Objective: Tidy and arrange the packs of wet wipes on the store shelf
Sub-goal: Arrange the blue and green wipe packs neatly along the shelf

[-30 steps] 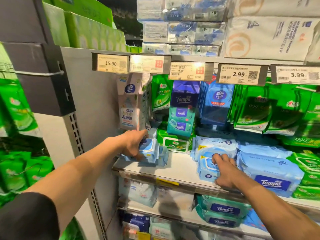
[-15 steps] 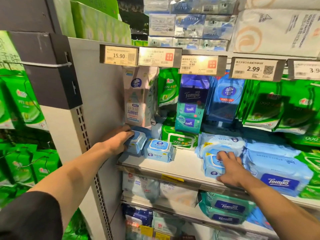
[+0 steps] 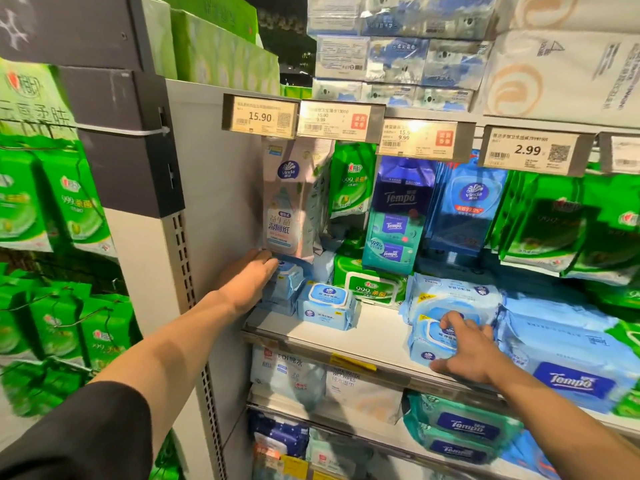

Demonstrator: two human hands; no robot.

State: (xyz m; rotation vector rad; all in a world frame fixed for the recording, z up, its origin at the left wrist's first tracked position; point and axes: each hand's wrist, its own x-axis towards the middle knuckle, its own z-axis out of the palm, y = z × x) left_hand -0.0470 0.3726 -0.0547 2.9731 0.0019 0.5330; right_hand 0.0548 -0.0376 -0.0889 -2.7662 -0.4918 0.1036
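Pressing flat against a small blue pack (image 3: 289,285) at the far left end of the shelf (image 3: 374,336), the left hand (image 3: 247,284) has fingers extended along the pack's side, not wrapped round it; thumb hidden, so grip cannot be told for certain. This pack sits tilted on top of another blue one beneath it, wedged against the grey side panel (image 3: 214,202). Just right of the hand, a second small blue pack (image 3: 327,306) lies flat, lid up, touching or nearly touching the pushed stack.

Right hand (image 3: 465,351) rests spread over a blue lidded pack (image 3: 434,344) at the shelf front, fingers on top, thumb low at the front edge; loosely holding, not lifted. Behind it a larger blue pack (image 3: 453,296); to its right a Tempo pack (image 3: 568,372), close against it.

Step in hand, as judged: squaring the small blue packs into the left corner. Next move likely calls for levelling the tilted pack, then sliding the flat pack in beside it.

Open room: a bare strip of shelf between the 2 hands, clear to the front lip. Above the left hand a hanging Vinda pouch (image 3: 285,202) drops to the knuckles, so little room to lift.
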